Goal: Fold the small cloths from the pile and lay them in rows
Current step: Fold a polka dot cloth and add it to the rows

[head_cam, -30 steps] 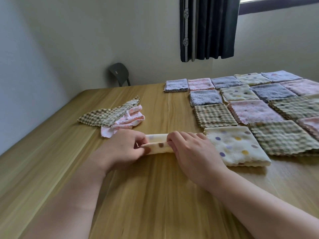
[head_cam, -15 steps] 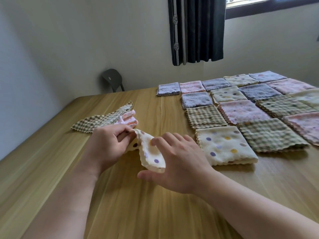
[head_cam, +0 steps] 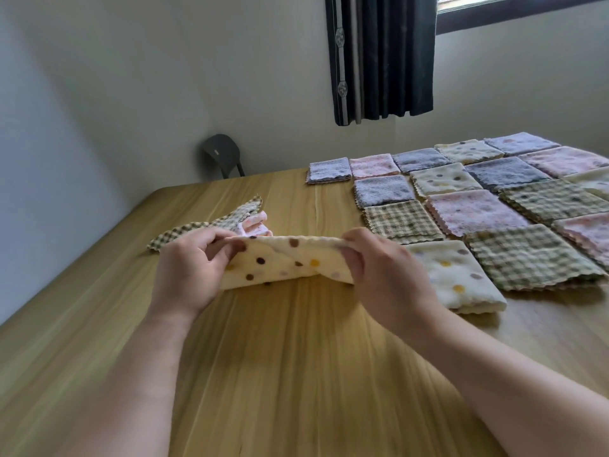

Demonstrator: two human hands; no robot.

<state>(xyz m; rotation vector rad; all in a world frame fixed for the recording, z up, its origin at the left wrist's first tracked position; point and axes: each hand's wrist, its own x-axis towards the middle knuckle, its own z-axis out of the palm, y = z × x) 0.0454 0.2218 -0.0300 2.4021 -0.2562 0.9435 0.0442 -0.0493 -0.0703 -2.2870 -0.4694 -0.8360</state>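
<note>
A cream cloth with coloured dots (head_cam: 283, 262) hangs stretched between my hands just above the wooden table (head_cam: 296, 374). My left hand (head_cam: 188, 272) pinches its upper left corner and my right hand (head_cam: 382, 275) pinches its upper right corner. Its lower edge touches the table. Behind my left hand lies the small pile: a checked cloth (head_cam: 211, 224) over a pink one (head_cam: 257, 225). To the right, several folded cloths lie in rows (head_cam: 478, 199), the nearest a folded cream dotted one (head_cam: 454, 275).
A dark chair (head_cam: 222, 155) stands behind the table's far edge by the wall. A dark curtain (head_cam: 382, 54) hangs at the window above the rows. Bare wood lies in front of my hands.
The dotted cloth was pressed narrow on the table, then lifted by my left hand. Now both hands hold it spread wide by its top corners.
</note>
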